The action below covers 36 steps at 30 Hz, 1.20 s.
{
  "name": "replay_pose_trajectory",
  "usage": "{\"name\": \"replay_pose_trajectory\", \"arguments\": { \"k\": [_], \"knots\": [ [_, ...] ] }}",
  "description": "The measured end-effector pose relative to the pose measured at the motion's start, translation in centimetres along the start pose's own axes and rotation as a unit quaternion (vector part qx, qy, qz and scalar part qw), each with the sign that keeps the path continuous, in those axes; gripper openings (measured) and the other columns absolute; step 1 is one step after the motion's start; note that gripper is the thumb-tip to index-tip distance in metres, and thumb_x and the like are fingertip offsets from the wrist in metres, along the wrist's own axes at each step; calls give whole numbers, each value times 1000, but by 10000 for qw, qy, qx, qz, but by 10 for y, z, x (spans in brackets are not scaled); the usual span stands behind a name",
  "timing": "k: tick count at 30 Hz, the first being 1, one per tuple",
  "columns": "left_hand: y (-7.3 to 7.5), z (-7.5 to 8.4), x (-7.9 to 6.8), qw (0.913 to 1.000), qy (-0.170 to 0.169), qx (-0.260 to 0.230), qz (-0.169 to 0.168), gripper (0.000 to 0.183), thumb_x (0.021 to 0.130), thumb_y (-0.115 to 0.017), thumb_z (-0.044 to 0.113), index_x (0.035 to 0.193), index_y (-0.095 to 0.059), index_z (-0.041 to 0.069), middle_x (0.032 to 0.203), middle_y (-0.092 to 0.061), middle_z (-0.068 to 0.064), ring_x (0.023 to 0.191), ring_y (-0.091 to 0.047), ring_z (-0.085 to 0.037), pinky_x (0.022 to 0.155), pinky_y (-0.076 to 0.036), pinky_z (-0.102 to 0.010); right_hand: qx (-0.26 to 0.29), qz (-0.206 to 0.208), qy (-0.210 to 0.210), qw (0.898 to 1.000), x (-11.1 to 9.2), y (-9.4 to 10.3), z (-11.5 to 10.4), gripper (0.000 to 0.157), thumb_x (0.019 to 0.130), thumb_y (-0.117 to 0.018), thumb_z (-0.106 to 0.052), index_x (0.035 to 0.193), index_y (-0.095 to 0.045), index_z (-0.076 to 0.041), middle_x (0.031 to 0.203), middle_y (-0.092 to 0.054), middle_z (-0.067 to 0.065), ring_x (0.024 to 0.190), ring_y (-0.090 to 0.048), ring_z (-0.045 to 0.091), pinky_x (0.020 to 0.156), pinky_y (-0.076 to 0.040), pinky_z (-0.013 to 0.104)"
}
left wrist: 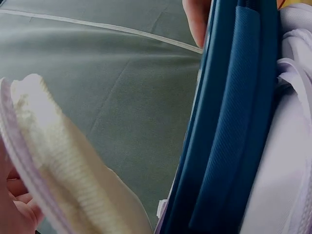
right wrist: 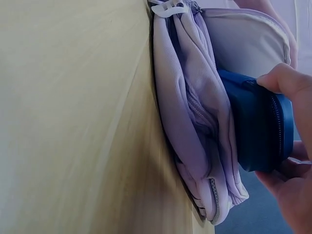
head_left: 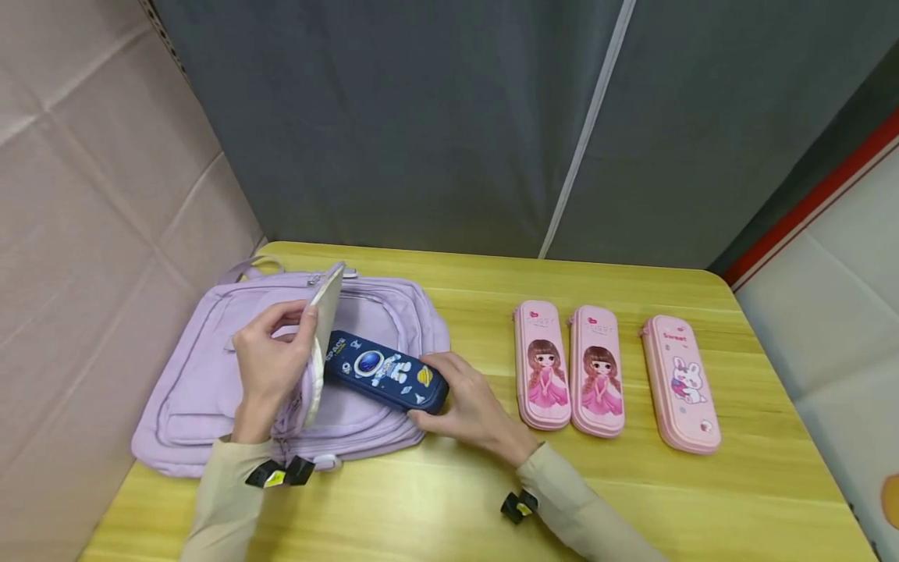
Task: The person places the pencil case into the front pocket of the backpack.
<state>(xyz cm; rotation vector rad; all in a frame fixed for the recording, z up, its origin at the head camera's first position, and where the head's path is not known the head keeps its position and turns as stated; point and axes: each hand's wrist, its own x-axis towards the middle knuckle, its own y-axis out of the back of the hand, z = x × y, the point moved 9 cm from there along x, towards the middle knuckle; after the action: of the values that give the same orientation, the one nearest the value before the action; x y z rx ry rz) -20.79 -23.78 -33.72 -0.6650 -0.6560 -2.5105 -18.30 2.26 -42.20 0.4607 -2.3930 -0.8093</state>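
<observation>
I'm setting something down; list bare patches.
Widest: yellow wooden table in front of the pink oblong rabbit-print case. Smaller: between lilac fabric backpack and left pink doll-print case, beyond the right hand. Crowded: over the backpack, with navy astronaut case and left hand.

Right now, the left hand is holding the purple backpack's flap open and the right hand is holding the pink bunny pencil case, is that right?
Not quite: the right hand is holding the dark blue astronaut pencil case, as the head view shows. The left hand is indeed holding the flap of the purple backpack open.
</observation>
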Motion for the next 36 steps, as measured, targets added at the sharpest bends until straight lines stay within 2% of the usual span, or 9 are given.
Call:
{"name": "replay_pose_trajectory", "arguments": {
  "k": [7, 12, 15, 19, 22, 27, 36],
  "knots": [
    [4, 2, 2, 9998, 47, -168, 91, 13, 89, -73, 6, 96, -78, -4, 87, -76, -23, 72, -63, 15, 65, -53, -3, -5, -98, 92, 9999, 8, -7, 1, 81, 77, -84, -36, 143, -52, -3, 136, -61, 11, 125, -59, 22, 109, -51, 39],
    [9, -1, 4, 9995, 108, -225, 191, 12, 89, -72, 6, 95, -79, -3, 87, -76, -22, 71, -65, 13, 65, -54, -6, 124, -288, -113, 9994, 15, -13, 7, 85, 77, -83, -34, 149, -46, -7, 138, -59, 11, 126, -51, 24, 109, -48, 45],
    [13, -5, 5, 9983, 255, -469, 245, 12, 89, -72, 4, 95, -78, -5, 85, -77, -13, 71, -67, 10, 66, -56, -9, 338, -317, -205, 9987, 21, -15, 9, 89, 77, -85, -31, 150, -42, -7, 139, -57, 14, 128, -52, 24, 112, -47, 45],
    [14, -10, 5, 9946, 428, -915, 254, 13, 89, -72, 1, 95, -77, -9, 82, -75, 13, 73, -69, 6, 69, -58, -12, 723, -272, -221, 9968, 26, -18, 9, 90, 74, -90, -24, 147, -42, -1, 136, -55, 17, 127, -55, 24, 114, -47, 39],
    [14, -9, 5, 9927, 424, -1101, 232, 13, 89, -72, 0, 96, -76, -11, 81, -71, 25, 74, -70, 5, 70, -58, -12, 637, -189, -161, 9977, 29, -20, 7, 84, 73, -90, -22, 141, -46, -1, 133, -56, 14, 125, -55, 23, 114, -47, 37],
    [11, -5, 4, 9925, 334, -1162, 167, 14, 89, -72, -1, 97, -75, -12, 83, -71, 27, 74, -69, 5, 69, -58, -10, 258, -141, 26, 9996, 35, -24, 0, 74, 74, -90, -21, 133, -49, -2, 129, -59, 11, 125, -55, 24, 115, -43, 39],
    [10, -7, 2, 9923, 397, -1160, 159, 15, 90, -72, 0, 99, -75, -12, 84, -71, 27, 74, -70, 5, 70, -58, -11, 233, -423, -29, 9988, 46, -42, -5, 72, 77, -89, -19, 133, -47, -3, 127, -60, 12, 121, -57, 23, 113, -46, 35]
  ]
}}
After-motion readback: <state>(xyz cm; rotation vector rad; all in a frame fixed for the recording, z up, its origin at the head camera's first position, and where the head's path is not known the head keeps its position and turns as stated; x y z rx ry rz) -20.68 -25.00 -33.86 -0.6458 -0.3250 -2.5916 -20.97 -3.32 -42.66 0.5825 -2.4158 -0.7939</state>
